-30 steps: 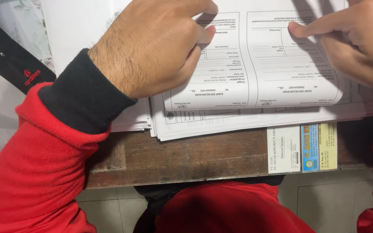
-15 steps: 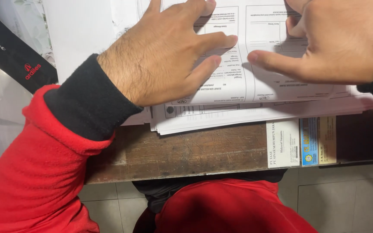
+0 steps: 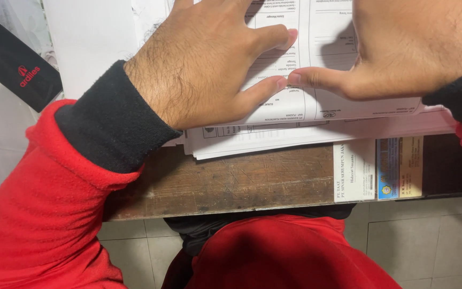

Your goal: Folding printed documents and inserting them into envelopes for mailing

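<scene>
The printed form (image 3: pixel 316 101) runs off the top edge; both hands hide its middle; the right hand (image 3: pixel 413 48) is cut at the upper right.

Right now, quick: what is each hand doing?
Left hand: open, flat on the top sheet, holding nothing.
Right hand: open, pressed on the same sheet, thumb tip meeting the left thumb.

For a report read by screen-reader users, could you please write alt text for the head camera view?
Seen from above, the left hand and right hand press flat on a printed form atop a stack of papers, thumbs nearly touching. The stack lies on a worn wooden table beside two small cards; the sleeves are red with black cuffs.
</scene>
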